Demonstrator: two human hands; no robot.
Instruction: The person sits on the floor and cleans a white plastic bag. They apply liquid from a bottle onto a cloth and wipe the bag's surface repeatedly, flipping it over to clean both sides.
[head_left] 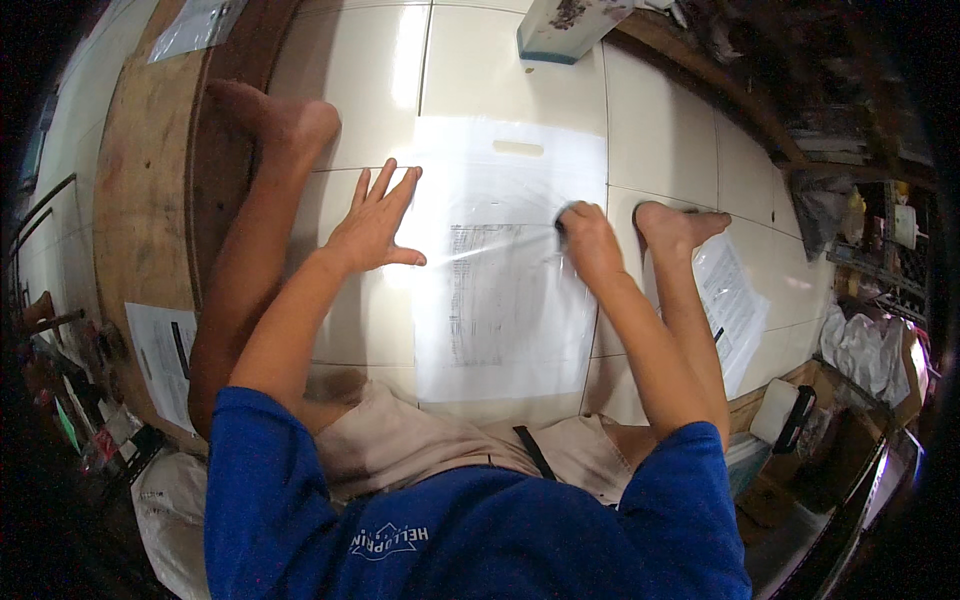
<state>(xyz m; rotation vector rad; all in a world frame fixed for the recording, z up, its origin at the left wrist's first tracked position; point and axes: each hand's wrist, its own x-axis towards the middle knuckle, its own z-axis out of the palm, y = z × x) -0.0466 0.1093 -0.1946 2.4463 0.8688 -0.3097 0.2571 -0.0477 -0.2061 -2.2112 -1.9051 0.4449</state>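
A flat, whitish, see-through plastic bag [545,178] with a cut-out handle slot lies on the tiled floor between my legs. Printed lines on a pale sheet [485,295] show in its lower half; whether the sheet is inside or beneath, I cannot tell. My left hand [376,228] is spread open at the bag's left edge, thumb pointing toward the plastic. Near the right edge, my right hand [594,245] is closed and slightly blurred. A small dark thing [561,224] shows at its fingers, mostly hidden. Creases run across the plastic between both hands.
A wooden bench [148,190] stands at left, with printed paper [163,350] on it. More printed sheets [728,300] lie beside my right foot. A pale container [565,28] stands at the far side. Cluttered shelves [880,260] and an open box [810,460] line the right.
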